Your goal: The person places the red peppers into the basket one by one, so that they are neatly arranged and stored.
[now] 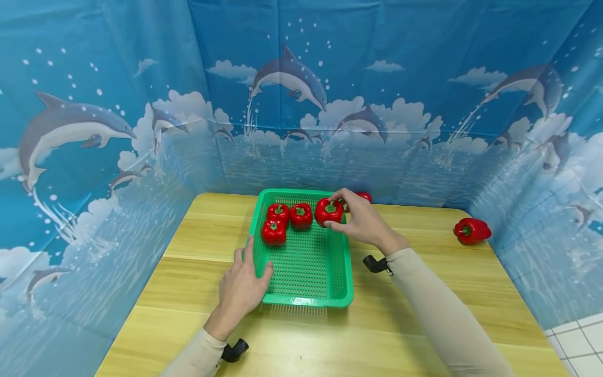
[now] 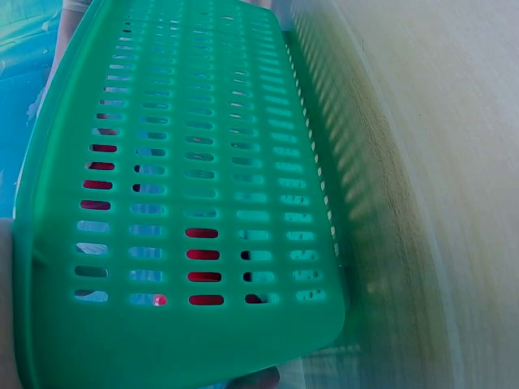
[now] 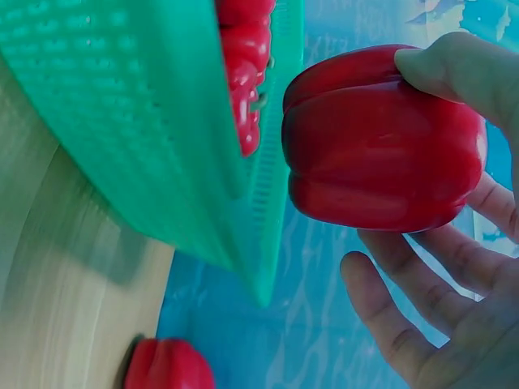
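A red bell pepper (image 1: 328, 211) is held by my right hand (image 1: 360, 219) above the right part of a green plastic basket (image 1: 349, 283). In the right wrist view, thumb and fingers grip that pepper (image 3: 381, 146) beside the basket's wall. Three more red bell peppers (image 1: 274, 232) stand stem-up in the basket's far left part. My left hand (image 1: 242, 285) rests on the basket's left rim, its fingers extended and the thumb over the inside. The left wrist view shows the slotted basket side (image 2: 195, 178), with red showing through some slots.
Behind my right hand, another red pepper (image 1: 365, 196) lies partly hidden beyond the basket. One more red pepper (image 1: 472, 231) lies on its side near the right edge of the wooden table (image 1: 414, 314). A blue dolphin-print curtain (image 1: 301, 157) encloses the back and sides.
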Motion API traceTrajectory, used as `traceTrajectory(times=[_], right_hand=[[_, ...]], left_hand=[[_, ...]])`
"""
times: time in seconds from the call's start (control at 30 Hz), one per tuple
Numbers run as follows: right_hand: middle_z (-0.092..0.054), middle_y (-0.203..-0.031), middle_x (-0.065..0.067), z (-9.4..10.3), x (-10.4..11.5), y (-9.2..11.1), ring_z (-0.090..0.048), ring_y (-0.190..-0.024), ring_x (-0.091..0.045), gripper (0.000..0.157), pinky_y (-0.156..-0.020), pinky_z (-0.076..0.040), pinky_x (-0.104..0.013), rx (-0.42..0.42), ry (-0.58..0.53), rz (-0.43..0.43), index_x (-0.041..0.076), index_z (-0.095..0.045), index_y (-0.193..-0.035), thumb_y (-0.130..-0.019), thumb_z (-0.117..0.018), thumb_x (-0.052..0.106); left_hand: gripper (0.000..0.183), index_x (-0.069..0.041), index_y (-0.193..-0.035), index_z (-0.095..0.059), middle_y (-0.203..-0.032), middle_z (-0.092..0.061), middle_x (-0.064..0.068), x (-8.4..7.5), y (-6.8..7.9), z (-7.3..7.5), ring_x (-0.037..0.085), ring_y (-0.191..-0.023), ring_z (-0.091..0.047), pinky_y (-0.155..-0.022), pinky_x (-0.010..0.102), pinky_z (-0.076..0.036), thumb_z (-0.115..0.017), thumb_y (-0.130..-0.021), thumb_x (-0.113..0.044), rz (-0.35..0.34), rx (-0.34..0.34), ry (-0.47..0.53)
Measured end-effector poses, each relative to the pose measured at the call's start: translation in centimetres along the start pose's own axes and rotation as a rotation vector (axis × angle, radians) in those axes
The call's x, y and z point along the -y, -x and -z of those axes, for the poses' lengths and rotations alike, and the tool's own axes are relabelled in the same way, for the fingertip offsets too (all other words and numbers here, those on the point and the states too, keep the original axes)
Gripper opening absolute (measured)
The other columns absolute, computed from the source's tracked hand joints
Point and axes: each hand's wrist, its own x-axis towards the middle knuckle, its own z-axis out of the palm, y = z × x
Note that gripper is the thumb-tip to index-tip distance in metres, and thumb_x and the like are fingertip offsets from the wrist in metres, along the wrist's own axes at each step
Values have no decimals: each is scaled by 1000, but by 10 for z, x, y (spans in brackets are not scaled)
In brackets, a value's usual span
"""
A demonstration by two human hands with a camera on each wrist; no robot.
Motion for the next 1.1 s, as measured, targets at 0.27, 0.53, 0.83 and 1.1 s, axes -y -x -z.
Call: traceTrajectory(times=[0.27,0.53,0.83,1.1], right_hand=[[-74,-142,-8,-7,12,-11,-68,-107,-29,61,-89,-59,-44,41,16,-11,12,-63,-146,-99,-96,33],[-73,-144,-10,-18,22,-23,-70,-119,-29,60,-99,-63,-50,93,-5,-27,11,-62,-145,-99,-96,31],[-73,-139,-8,-31,28,-31,-69,-118,-33,56,-100,-62,-50,163,-32,-49,12,-63,-142,-100,-95,29],[-74,-136,-7,-42,26,-35,-67,-100,-26,54,-93,-60,-44,199,-6,-54,12,-65,-138,-99,-97,32]], left_hand=[[96,-12,-188,-22,-168,-56,29,0,0,-1,22,-49,-48,-43,32,-40,-68,-113,-50,4,-3,7],[96,-11,-188,-22,-168,-56,29,1,-1,-1,21,-48,-47,-42,31,-38,-66,-114,-52,0,-2,-1],[96,-11,-188,-21,-168,-56,29,0,1,0,21,-49,-47,-43,31,-38,-67,-113,-52,2,1,5],[96,-12,-188,-21,-168,-56,29,0,1,-1,21,-48,-46,-42,31,-38,-68,-113,-51,3,-3,5]])
